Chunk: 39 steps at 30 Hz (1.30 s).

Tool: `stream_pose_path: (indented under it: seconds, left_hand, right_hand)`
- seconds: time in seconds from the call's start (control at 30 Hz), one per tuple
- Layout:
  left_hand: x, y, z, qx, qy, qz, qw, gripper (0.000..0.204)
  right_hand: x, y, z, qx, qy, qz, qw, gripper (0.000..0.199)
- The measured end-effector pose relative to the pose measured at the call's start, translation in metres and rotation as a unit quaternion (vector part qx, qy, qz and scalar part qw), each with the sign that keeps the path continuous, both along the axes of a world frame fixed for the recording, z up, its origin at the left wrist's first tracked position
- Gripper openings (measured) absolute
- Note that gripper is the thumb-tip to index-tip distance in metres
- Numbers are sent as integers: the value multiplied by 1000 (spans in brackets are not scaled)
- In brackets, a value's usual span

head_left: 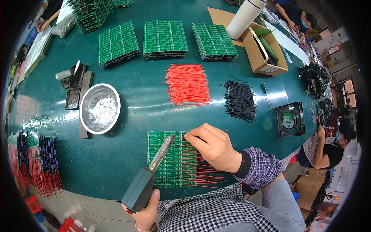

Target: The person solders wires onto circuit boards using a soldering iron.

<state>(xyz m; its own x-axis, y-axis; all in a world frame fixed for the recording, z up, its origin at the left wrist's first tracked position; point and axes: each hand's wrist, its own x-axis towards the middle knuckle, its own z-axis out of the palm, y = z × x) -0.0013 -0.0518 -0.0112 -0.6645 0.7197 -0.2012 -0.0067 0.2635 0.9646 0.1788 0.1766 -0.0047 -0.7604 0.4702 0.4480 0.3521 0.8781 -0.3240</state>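
A green panel of small circuit boards [170, 174] lies near the table's front edge, with a row of red wires [205, 177] running off its right side. My left hand [145, 212] is closed round the handle of a dark grey soldering gun [141, 187]. The gun's metal tip slants across the panel and touches or hovers over its upper part; I cannot tell which. Over the panel's upper right, my right hand [214, 149] pinches a red wire with its end near the board pads. Part of the wires is hidden beneath that hand.
Beyond the panel lie loose red wires [188, 85] and black wires [240, 100]. A white-rimmed bowl [116, 112] sits left, a small fan [290, 120] right. Stacked green panels [164, 36] and a cardboard box [259, 62] stand farther back. Finished-looking wired boards [48, 154] lie far left.
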Motion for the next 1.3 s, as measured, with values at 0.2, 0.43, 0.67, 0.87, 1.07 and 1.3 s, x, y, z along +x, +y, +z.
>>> stream_pose_path:
  seconds: [0.2,0.43,0.67,0.87,1.07,1.3]
  left_hand:
    - [5,29,20,-3,62,-6,998,26]
    - [2,35,22,-5,130,-63,990,20]
    - [2,36,23,-18,143,-73,987,19]
    - [4,26,14,2,142,-48,989,21]
    - [1,1,8,-64,49,-40,996,37]
    - [2,3,11,-11,101,-47,994,47]
  right_hand:
    - [-2,-1,-1,1,-4,-5,1000,30]
    - [-3,-1,0,-4,-9,-5,1000,31]
    - [-4,-2,0,-2,-17,-5,1000,31]
    - [-3,-2,0,4,-21,-8,1000,31]
    - [-4,-3,1,1,-26,-8,1000,31]
    - [-3,-6,2,-4,-10,-19,1000,31]
